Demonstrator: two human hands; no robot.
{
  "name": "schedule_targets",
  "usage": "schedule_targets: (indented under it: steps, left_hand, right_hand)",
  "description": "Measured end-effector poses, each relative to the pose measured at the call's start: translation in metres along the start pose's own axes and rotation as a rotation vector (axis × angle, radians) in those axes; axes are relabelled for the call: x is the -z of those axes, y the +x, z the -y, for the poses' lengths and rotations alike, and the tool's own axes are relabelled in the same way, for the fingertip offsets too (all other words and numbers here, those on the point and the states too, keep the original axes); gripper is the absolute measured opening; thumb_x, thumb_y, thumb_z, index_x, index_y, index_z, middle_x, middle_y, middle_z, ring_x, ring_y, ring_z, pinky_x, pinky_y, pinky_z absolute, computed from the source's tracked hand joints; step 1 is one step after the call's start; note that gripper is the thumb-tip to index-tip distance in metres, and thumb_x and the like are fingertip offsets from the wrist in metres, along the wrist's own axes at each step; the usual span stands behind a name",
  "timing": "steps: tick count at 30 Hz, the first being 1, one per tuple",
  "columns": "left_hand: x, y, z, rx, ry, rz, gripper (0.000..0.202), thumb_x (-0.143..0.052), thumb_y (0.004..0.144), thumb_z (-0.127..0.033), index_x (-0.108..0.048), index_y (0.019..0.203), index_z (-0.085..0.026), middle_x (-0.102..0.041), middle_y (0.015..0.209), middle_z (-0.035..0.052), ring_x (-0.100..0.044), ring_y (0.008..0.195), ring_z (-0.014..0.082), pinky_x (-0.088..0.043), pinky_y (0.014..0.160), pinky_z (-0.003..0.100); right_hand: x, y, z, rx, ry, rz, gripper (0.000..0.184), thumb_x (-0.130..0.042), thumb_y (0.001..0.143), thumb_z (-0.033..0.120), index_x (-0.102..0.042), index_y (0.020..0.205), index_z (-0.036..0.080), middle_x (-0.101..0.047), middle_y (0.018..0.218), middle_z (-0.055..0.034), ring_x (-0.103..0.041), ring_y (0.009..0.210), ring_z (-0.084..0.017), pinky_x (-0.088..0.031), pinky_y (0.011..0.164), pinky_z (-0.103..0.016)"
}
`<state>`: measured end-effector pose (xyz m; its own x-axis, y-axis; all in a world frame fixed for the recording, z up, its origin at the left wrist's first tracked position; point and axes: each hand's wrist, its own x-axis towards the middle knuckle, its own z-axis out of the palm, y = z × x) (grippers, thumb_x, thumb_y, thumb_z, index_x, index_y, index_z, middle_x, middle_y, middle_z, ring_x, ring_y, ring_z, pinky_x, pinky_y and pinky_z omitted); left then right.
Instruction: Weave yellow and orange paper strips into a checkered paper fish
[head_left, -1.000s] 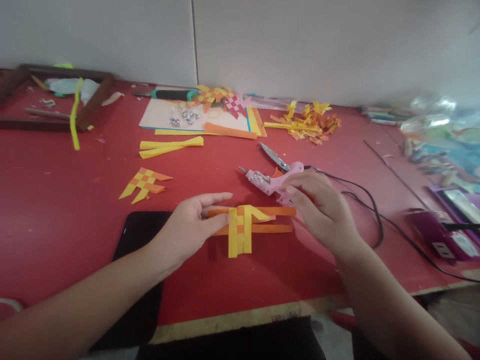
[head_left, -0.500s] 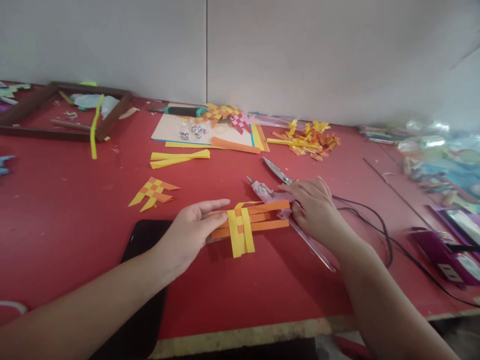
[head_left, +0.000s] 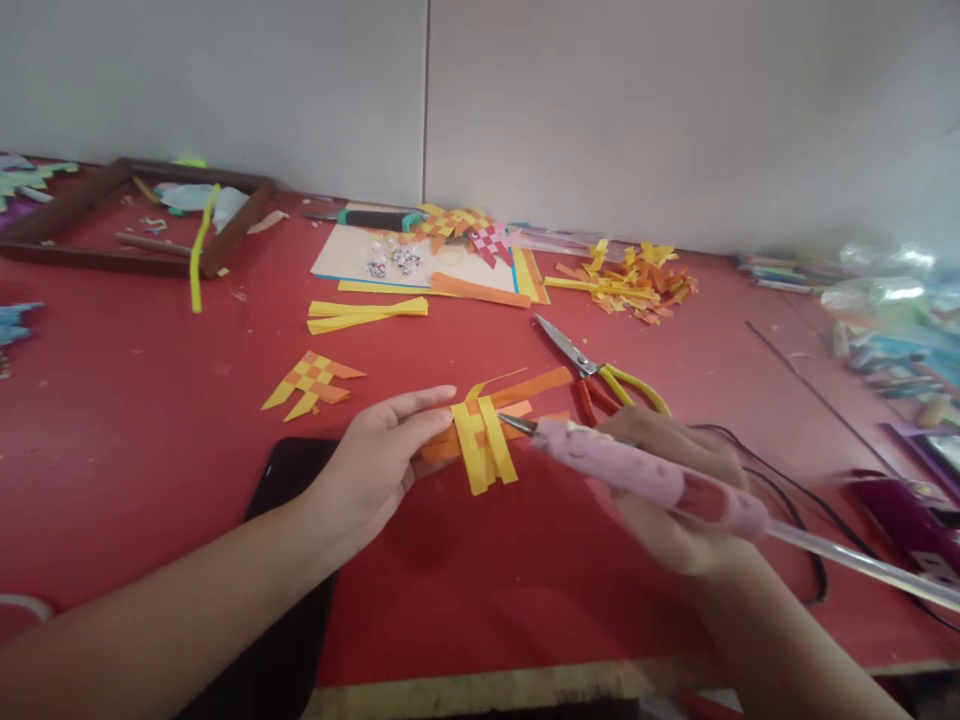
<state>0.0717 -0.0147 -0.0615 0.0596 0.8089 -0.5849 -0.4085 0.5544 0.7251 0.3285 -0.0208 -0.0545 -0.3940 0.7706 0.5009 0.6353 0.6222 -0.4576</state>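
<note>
My left hand (head_left: 394, 440) pinches a woven piece of yellow and orange paper strips (head_left: 484, 445) by its left end, above the table. Loose orange strips stick out of the weave to the right. In my right hand (head_left: 675, 490) is a pink-wrapped hot glue gun (head_left: 630, 470), a clear glue stick (head_left: 862, 560) poking from its back. Its metal nozzle lies close to the strips' right side; whether it touches them I cannot tell. Scissors (head_left: 581, 360) with yellow and red handles lie just beyond my right hand, partly open. A finished woven paper fish (head_left: 311, 382) rests to the left.
A black phone (head_left: 289, 590) lies under my left forearm. Yellow strips (head_left: 367, 313), sheets of paper (head_left: 337, 255) and a heap of paper scraps (head_left: 630, 280) are farther back. A wooden frame (head_left: 90, 258) sits at the far left. At right are a black cord (head_left: 787, 490) and a purple power strip (head_left: 900, 510).
My right hand has picked up the glue gun from the table and brought its nozzle left to the woven strips. The scissors' handles are now uncovered. My left hand keeps its grip.
</note>
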Motion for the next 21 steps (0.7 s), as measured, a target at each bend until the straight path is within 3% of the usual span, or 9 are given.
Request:
schedule_targets:
  steps: [3,11,21]
  left_hand:
    - [0.001,-0.001,0.001,-0.017,-0.034,0.021,0.023,-0.064,0.087,-0.010,-0.070,0.109,-0.017,-0.078,0.096,0.0055,-0.074,0.080,0.0142,-0.061,0.071,0.022]
    - [0.003,-0.005,0.004,-0.048,0.054,0.067,0.027,-0.066,0.088,-0.016,-0.070,0.114,-0.022,-0.078,0.100,0.0035,-0.074,0.084,0.0130,-0.058,0.073,0.019]
    - [0.004,-0.003,0.007,-0.081,0.113,0.076,0.030,-0.069,0.086,-0.022,-0.070,0.115,-0.025,-0.076,0.108,0.0027,-0.072,0.092,0.0150,-0.056,0.080,0.024]
  right_hand:
    - [-0.007,0.008,0.007,0.067,0.076,0.030,0.012,-0.055,0.075,0.017,-0.059,0.086,0.022,-0.058,0.070,-0.0006,-0.053,0.058,-0.013,-0.042,0.051,-0.028]
    - [-0.013,0.009,0.002,0.055,0.045,0.054,0.008,-0.054,0.076,0.016,-0.059,0.081,0.020,-0.059,0.071,-0.0030,-0.052,0.060,-0.016,-0.041,0.055,-0.032]
    - [-0.014,0.010,0.002,0.086,0.048,0.062,0.008,-0.053,0.074,0.013,-0.052,0.075,0.021,-0.055,0.068,-0.0020,-0.047,0.058,-0.015,-0.036,0.053,-0.032]
